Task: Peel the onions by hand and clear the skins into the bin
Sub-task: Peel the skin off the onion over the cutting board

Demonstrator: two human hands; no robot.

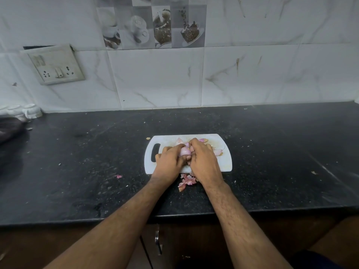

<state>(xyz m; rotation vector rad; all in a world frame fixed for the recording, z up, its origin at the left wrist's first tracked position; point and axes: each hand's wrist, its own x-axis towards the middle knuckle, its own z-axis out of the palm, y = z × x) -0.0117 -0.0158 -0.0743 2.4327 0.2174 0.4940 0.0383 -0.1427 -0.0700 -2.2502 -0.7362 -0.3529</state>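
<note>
A small pale pink onion [184,151] is held between both hands above a white cutting board [226,162]. My left hand [170,162] grips it from the left, fingers curled round it. My right hand [204,159] pinches at its top and right side. Loose pink skins [217,151] lie on the board behind and to the right of my hands. More skins [186,181] are piled on the black counter just in front of the board. One small scrap of skin [118,176] lies further left. No bin is in view.
The black stone counter [77,162] runs to a tiled wall behind. A dark cloth [9,131] and white objects [31,110] sit at the far left. A socket plate [55,65] is on the wall. A cabinet handle [157,241] hangs below the counter edge.
</note>
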